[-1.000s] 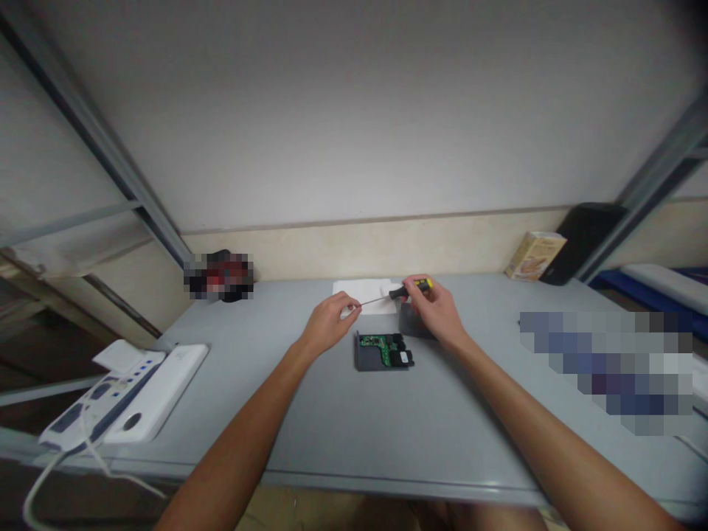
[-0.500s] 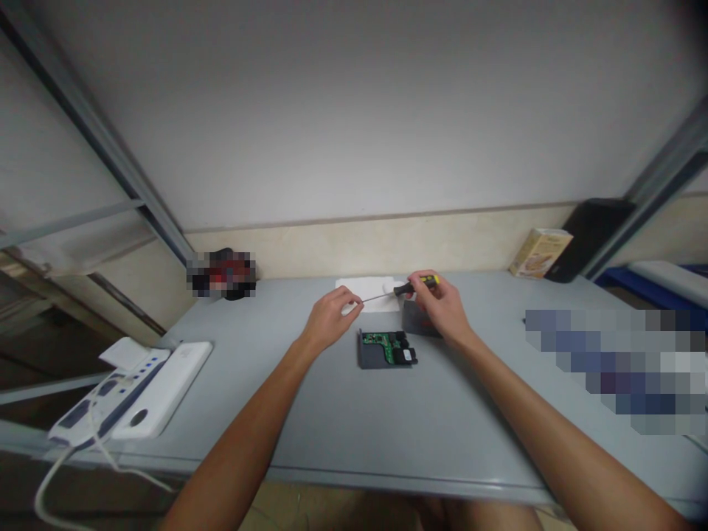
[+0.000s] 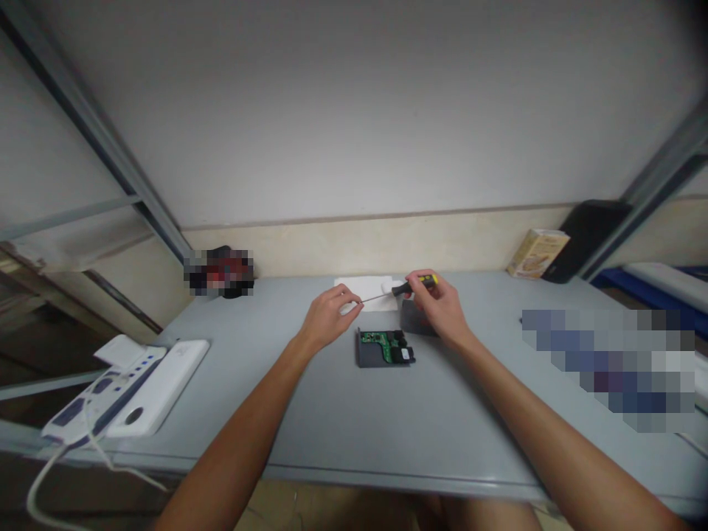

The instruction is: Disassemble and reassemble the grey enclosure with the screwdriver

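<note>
My right hand (image 3: 434,302) is closed around the black and yellow handle of a screwdriver (image 3: 403,289), its thin shaft pointing left. At the shaft's tip, the thumb and forefinger of my left hand (image 3: 332,313) are pinched together; whatever sits between them is too small to make out. Below the hands, a green circuit board (image 3: 381,344) lies in a dark grey casing (image 3: 372,357) on the desk. Another dark grey piece (image 3: 412,318) is partly hidden behind my right hand. White paper (image 3: 357,283) lies under the screwdriver, with a small white object (image 3: 386,287) on it.
On the grey desk (image 3: 387,428), a white power strip (image 3: 110,387) with cables and a white slab-like device (image 3: 160,387) stand at left. A yellowish box (image 3: 538,254) and a black case (image 3: 589,236) lean at back right. Blurred items cover both sides.
The view has shifted very slightly, so things appear a little to the left. Both hands keep the same hold, with the screwdriver tip still at the left fingertips.
</note>
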{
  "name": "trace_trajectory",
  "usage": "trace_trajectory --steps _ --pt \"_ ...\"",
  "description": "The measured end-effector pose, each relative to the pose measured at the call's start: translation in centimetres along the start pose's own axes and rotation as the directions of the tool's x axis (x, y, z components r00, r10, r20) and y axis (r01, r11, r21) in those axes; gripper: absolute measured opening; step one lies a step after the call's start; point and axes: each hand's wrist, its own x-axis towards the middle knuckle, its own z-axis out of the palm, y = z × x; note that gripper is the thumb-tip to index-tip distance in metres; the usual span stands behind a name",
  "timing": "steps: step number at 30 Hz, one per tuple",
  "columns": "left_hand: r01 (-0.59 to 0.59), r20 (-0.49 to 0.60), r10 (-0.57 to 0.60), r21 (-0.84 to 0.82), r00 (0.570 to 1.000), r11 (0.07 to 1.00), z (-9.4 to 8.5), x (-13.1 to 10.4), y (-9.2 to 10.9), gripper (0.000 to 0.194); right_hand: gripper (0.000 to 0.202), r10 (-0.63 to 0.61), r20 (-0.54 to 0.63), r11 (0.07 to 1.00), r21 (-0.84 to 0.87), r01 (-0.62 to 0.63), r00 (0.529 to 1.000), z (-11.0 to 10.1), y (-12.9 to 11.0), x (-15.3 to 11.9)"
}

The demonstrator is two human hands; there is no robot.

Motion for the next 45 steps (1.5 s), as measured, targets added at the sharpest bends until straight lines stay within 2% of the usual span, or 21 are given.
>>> trace_trajectory --steps 12,18,21,23,26,29,31,34,36,40,45 --pt "-0.059 -0.008 0.06 0.089 0.998 0.994 -0.6 0.1 0.3 0.018 0.041 0.017 0.002 1.0 0.014 -0.017 1.0 -0.1 -1.0 -0.2" --pt "-0.096 0.061 0.093 0.052 0.994 0.994 -0.4 0.0 0.6 0.022 0.042 -0.016 0.05 0.999 0.047 0.014 0.999 -0.7 -1.0 -0.2" --pt "-0.05 0.096 0.048 0.012 0.994 0.999 -0.8 0.0 0.9 0.032 0.041 -0.024 0.054 0.999 0.045 0.022 0.998 -1.1 -0.8 -0.1" --pt "0.012 0.13 -0.01 -0.014 0.992 1.0 -1.2 0.1 1.2 0.031 0.041 -0.028 0.068 0.999 0.036 0.026 0.997 -1.2 -0.8 -0.1" --pt "0.119 0.264 -0.09 -0.096 0.96 0.988 -1.7 0.1 1.5 0.033 0.043 -0.022 0.122 1.0 0.004 0.022 0.992 -1.2 -1.0 -0.3" --pt "0.223 0.431 -0.127 -0.181 0.893 0.958 -1.8 0.1 1.6 0.039 0.044 -0.014 0.192 0.999 -0.026 0.019 0.981 -1.1 -1.1 -0.4" --pt "0.273 0.5 -0.13 -0.225 0.856 0.935 -1.7 0.1 1.5 0.041 0.043 -0.01 0.217 0.999 -0.034 0.017 0.976 -1.0 -1.0 -0.4" --pt "0.316 0.557 -0.118 -0.274 0.822 0.908 -1.4 0.1 1.3 0.038 0.041 -0.007 0.228 1.0 -0.021 0.013 0.974 -1.0 -0.7 -0.4" --pt "0.318 0.562 -0.118 -0.273 0.819 0.908 -1.2 0.1 1.2 0.034 0.041 -0.008 0.239 1.0 -0.008 0.01 0.971 -1.0 -0.5 -0.3" --pt "0.275 0.529 -0.119 -0.227 0.84 0.934 -1.0 0.1 1.3 0.031 0.04 -0.003 0.255 1.0 -0.01 0.006 0.967 -1.0 -0.4 -0.3" --pt "0.25 0.537 -0.089 -0.236 0.839 0.939 -1.1 0.1 1.6 0.026 0.039 -0.001 0.271 1.0 -0.018 0.006 0.962 -0.9 -0.2 -0.5"
